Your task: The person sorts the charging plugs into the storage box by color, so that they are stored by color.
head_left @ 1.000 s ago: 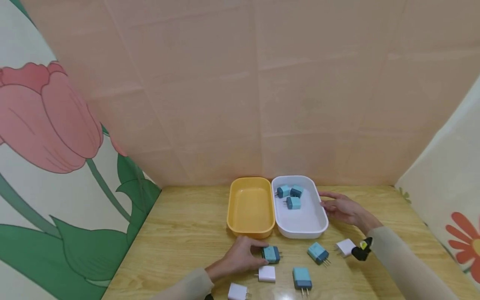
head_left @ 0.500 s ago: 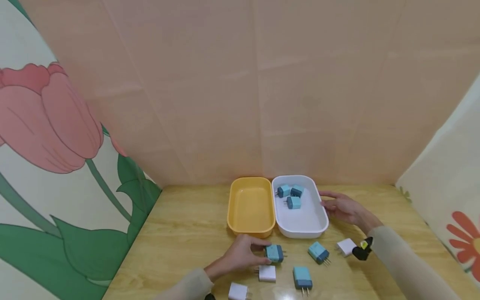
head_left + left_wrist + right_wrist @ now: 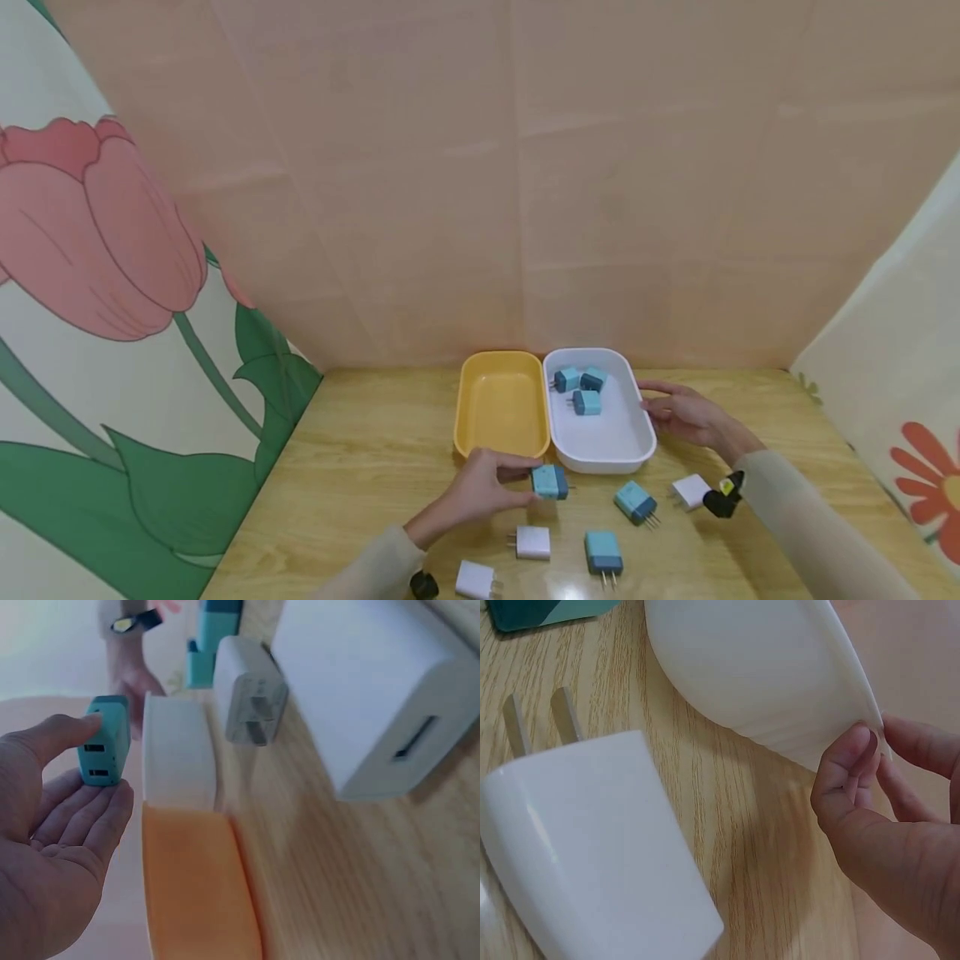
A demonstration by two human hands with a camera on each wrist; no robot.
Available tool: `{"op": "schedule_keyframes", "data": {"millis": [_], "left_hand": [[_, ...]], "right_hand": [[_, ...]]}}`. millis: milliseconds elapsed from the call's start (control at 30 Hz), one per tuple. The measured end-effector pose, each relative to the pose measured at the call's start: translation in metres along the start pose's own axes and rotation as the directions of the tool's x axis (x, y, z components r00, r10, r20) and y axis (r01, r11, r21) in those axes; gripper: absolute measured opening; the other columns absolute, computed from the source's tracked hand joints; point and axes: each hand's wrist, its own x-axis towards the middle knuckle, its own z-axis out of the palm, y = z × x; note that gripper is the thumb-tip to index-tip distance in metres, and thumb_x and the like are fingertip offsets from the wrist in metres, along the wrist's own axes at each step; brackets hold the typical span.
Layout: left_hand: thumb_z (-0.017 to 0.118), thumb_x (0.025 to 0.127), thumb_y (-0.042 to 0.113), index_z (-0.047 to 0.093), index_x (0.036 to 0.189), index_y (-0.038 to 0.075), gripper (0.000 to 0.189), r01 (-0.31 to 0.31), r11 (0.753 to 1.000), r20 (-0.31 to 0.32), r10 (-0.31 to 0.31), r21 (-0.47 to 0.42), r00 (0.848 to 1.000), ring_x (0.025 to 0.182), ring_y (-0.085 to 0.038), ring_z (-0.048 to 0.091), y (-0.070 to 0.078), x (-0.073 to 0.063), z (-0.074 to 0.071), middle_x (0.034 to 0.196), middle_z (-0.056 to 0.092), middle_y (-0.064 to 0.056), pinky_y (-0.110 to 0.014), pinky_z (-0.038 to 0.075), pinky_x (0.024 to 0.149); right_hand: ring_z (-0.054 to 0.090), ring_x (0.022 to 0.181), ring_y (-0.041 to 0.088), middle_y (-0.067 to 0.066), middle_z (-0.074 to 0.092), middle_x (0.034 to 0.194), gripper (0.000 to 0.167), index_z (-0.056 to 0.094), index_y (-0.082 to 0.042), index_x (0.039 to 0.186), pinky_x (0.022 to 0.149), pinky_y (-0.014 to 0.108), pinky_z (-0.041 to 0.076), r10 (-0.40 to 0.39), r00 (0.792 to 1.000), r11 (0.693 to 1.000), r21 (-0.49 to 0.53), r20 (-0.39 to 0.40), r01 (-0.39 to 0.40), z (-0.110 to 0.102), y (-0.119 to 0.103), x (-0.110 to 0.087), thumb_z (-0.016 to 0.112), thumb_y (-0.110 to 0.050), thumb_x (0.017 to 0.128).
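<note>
My left hand (image 3: 483,490) pinches a teal-and-dark-blue charger (image 3: 550,482) between thumb and fingers, raised above the table in front of the two plastic boxes. Two USB ports show on the charger's end in the left wrist view, and its prongs point right in the head view. At the right side of the white box (image 3: 603,464), my right hand (image 3: 686,417) grips the rim, its thumb against the outer wall in the right wrist view. Three teal-and-blue chargers (image 3: 587,402) lie inside that box, toward its left and back.
A yellow box (image 3: 502,450) stands against the white one on its left. On the wooden table (image 3: 360,433) in front lie two teal chargers (image 3: 603,550) and three white chargers (image 3: 532,543), one near my right wrist. A draped cloth (image 3: 420,208) rises behind the boxes.
My left hand has lifted the teal charger off the table and carried it slightly toward the boxes and to the right. The right hand has stayed at the white box's rim.
</note>
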Motion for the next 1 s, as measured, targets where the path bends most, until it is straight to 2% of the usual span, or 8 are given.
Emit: {"op": "schedule_keyframes", "data": {"millis": [233,467,600,833,1000], "left_hand": [[0.091,0.084,0.024,0.079,0.123,0.025,0.04,-0.001,1.0,-0.037,0.002,0.006,0.999,0.113,-0.005,0.073,0.004,0.001,-0.004,0.125,0.077,0.004,-0.042,0.06,0.1],[0.089,0.086,0.022,0.078,0.124,0.025,0.04,0.017,0.998,-0.041,-0.02,-0.054,0.999,0.112,-0.005,0.074,0.006,0.005,-0.006,0.126,0.077,0.004,-0.035,0.061,0.098],[0.09,0.085,0.024,0.078,0.123,0.026,0.041,0.019,0.998,-0.066,-0.022,-0.052,0.998,0.113,-0.006,0.074,0.008,0.01,-0.006,0.126,0.077,0.004,-0.033,0.061,0.097],[0.089,0.086,0.028,0.077,0.126,0.027,0.041,0.0,0.999,-0.08,-0.003,-0.036,0.997,0.117,-0.01,0.074,0.015,0.018,-0.009,0.128,0.077,0.004,-0.041,0.059,0.102],[0.089,0.086,0.031,0.077,0.125,0.03,0.041,0.005,0.999,-0.081,-0.007,-0.035,0.997,0.119,-0.014,0.074,0.016,0.025,-0.01,0.127,0.077,0.007,-0.041,0.06,0.102]], "right_hand": [[0.06,0.102,0.016,-0.001,0.067,0.12,0.069,0.024,-0.007,0.167,0.089,0.028,0.055,-0.002,1.0,1.0,-0.002,0.004,0.002,0.0,0.003,0.002,0.059,-0.012,0.107],[0.06,0.097,0.014,-0.003,0.068,0.115,0.071,0.02,-0.005,0.167,0.087,0.028,0.055,-0.018,1.0,1.0,-0.01,0.017,0.018,0.0,0.004,0.003,0.058,-0.012,0.107],[0.059,0.097,0.015,-0.003,0.068,0.115,0.071,0.02,-0.005,0.167,0.087,0.028,0.055,-0.015,1.0,1.0,-0.011,0.022,0.015,0.0,0.003,0.001,0.058,-0.012,0.108],[0.06,0.102,0.016,-0.001,0.068,0.12,0.069,0.022,-0.006,0.167,0.09,0.028,0.056,-0.008,1.0,1.0,0.005,0.014,0.008,0.001,0.001,-0.001,0.058,-0.011,0.108],[0.06,0.103,0.017,-0.001,0.068,0.121,0.067,0.024,-0.007,0.166,0.09,0.027,0.056,-0.002,1.0,1.0,0.012,0.002,0.002,0.001,0.0,0.0,0.056,-0.011,0.108]]}}
